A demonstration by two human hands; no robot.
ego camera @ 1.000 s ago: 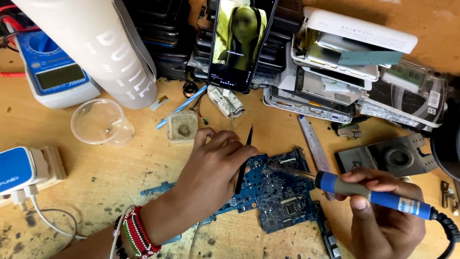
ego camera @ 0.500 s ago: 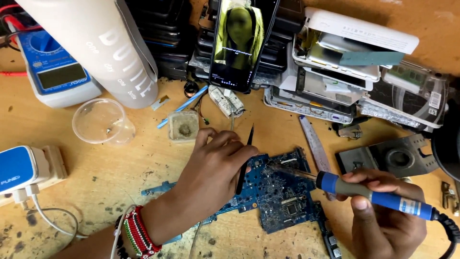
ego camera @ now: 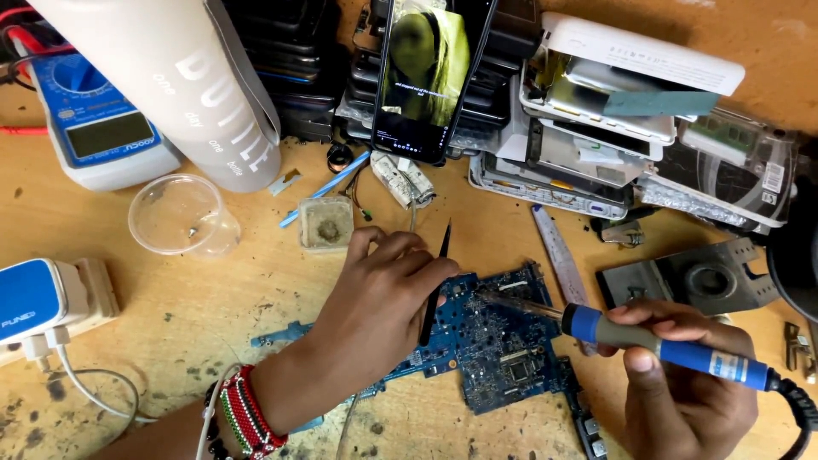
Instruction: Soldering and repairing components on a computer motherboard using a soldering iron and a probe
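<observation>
The left hand [ego camera: 388, 290] pinches black tweezers [ego camera: 434, 281] over the blue circuit board [ego camera: 498, 349], while right hand [ego camera: 682, 383] fingers grip a soldering iron [ego camera: 630, 336] touching it.

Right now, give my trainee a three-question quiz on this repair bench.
1. True or false: the right hand holds a blue-handled soldering iron.
2. The left hand holds: A) black tweezers B) a screwdriver C) a brush?
3. What does the iron's tip touch?

Key: 1 true. 2 A. 3 The blue circuit board.
</observation>
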